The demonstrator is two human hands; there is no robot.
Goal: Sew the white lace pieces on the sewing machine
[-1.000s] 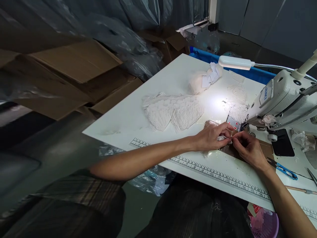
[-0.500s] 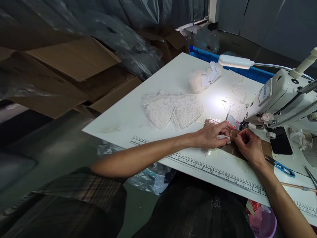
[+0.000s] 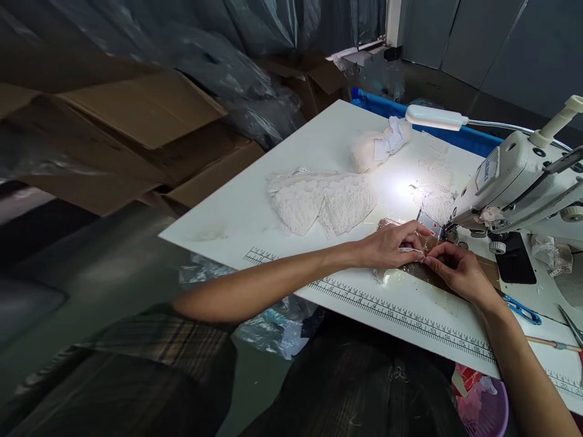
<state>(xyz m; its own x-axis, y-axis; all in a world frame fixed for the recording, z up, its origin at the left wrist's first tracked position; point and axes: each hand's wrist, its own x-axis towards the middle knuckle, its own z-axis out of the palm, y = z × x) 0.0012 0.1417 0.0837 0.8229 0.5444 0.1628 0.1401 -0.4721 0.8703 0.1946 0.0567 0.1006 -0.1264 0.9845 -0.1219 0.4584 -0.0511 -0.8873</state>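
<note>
My left hand [image 3: 392, 245] is closed on a narrow white fabric strip [image 3: 409, 249], close to the needle area of the white sewing machine [image 3: 487, 176]. The fingertips of my right hand [image 3: 458, 272] pinch together at the strip's right end, almost touching the left fingers. Both hands rest over a brown plate [image 3: 435, 274] on the machine bed. Behind them, a white lace piece [image 3: 437, 206] lies by the presser foot. Further left, two joined white lace panels [image 3: 319, 200] are spread on the table.
A rolled pale fabric bundle [image 3: 368, 152] sits at the back under the lamp [image 3: 435, 117]. Right of my hands are blue thread snips [image 3: 523, 309] and a black phone [image 3: 515, 258]. A printed ruler [image 3: 387, 312] runs along the front edge. Cardboard boxes [image 3: 146, 109] stand left.
My right hand has moved left and slightly down from beside the needle, and its fingertips now meet the strip at the left hand. The left hand has barely moved.
</note>
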